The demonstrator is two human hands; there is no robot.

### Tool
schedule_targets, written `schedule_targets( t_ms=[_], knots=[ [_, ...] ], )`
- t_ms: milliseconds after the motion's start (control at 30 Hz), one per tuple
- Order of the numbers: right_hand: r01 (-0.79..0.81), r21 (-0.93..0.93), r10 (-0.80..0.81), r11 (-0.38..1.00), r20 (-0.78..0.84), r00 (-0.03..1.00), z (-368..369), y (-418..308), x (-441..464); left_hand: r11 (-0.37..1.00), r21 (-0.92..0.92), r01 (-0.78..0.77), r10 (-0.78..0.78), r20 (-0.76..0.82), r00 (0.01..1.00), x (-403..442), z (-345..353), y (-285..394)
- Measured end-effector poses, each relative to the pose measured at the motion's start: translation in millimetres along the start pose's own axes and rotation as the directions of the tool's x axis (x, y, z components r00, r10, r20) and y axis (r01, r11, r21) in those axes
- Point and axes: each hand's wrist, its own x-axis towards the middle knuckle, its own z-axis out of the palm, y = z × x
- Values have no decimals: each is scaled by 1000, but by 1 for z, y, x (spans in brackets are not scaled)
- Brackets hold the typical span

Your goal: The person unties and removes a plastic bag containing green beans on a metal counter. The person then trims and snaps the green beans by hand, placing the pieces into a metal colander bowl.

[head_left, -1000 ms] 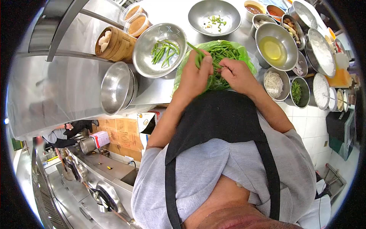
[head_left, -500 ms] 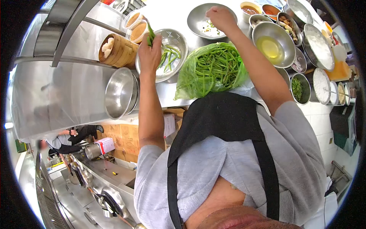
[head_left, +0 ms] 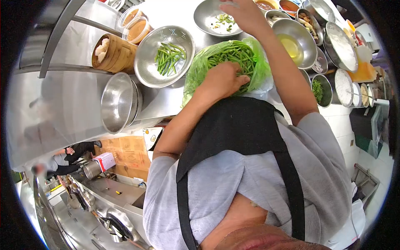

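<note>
My left hand (head_left: 223, 80) reaches into a green plastic bag (head_left: 193, 77) full of green beans (head_left: 235, 54), its fingers curled against the beans. My right hand (head_left: 243, 14) hovers over the near side of a steel bowl (head_left: 202, 18), with its fingers apart. Small pieces of trimmed bean ends (head_left: 225, 23) lie in that bowl. To the left of the bag, a perforated steel colander (head_left: 146, 68) holds a small pile of green beans (head_left: 170, 58).
A bamboo steamer (head_left: 118, 54), sauce tubs (head_left: 137, 30) and stacked steel bowls (head_left: 118, 102) stand at left. On the right are a bowl of yellowish liquid (head_left: 308, 48) and chopped greens (head_left: 317, 89). Another person (head_left: 62, 160) is at the far lower left.
My left hand has moved from above the colander to the bag, and the beans it held are no longer in it. My right hand's fingers have opened. The view has shifted slightly.
</note>
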Motion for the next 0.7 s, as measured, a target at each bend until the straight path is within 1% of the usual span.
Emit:
schedule_targets(
  t_ms=[33, 100, 133, 233, 267, 333, 367, 400, 433, 467, 533, 567, 600, 633, 667, 700],
  knots=[
    [-6, 39, 6, 999, -6, 1000, -16, -17, -9, 999, 47, -16, 15, 21, 1000, 4, 6, -3],
    [-191, 200, 180, 961, 71, 981, -45, -48, -27, 994, -106, 4, 1, 50, 999, 11, 7, -7],
    [-281, 276, 259, 919, 116, 959, -55, -56, -35, 984, -178, 16, -4, 66, 998, 14, 4, -10],
    [-222, 225, 220, 949, 31, 975, -66, -37, -68, 883, -469, 19, -17, 9, 1000, 18, -18, -13],
    [-261, 243, 252, 934, 68, 965, -70, -36, -79, 732, -659, 176, -124, 126, 984, 17, -33, -8],
    [-334, 279, 304, 900, 146, 941, -72, -38, -99, 572, -800, 181, -129, 130, 983, 18, -44, -12],
    [-368, 335, 332, 867, 163, 929, -70, -38, -108, 483, -858, 176, -131, 128, 983, 20, -49, -16],
    [-400, 388, 356, 831, 183, 917, -66, -37, -116, 390, -905, 170, -90, 147, 985, 23, -54, -19],
    [-431, 438, 381, 789, 203, 902, -64, -34, -123, 346, -923, 166, -86, 145, 986, 25, -58, -21],
    [-462, 428, 383, 777, 261, 886, -63, -31, -126, 302, -939, 164, -80, 146, 986, 27, -61, -22],
    [-451, 516, 361, 728, 270, 892, -54, -35, -130, 242, -956, 165, -70, 153, 986, 31, -66, -20],
    [-445, 556, 353, 702, 271, 896, -51, -35, -132, 275, -951, 138, -82, 120, 989, 36, -69, -19],
    [-432, 513, 336, 742, 274, 901, -49, -31, -133, 308, -945, 111, -92, 87, 992, 44, -72, -19],
    [-430, 518, 352, 739, 247, 903, -50, -32, -132, 339, -937, 84, -101, 53, 993, 53, -76, -19],
    [-432, 522, 370, 736, 224, 902, -50, -35, -130, 419, -907, 32, -154, -36, 987, 62, -83, -18],
    [-434, 526, 387, 732, 203, 899, -50, -37, -130, 650, -760, -24, -198, -200, 960, 67, -92, -10]
  ],
)
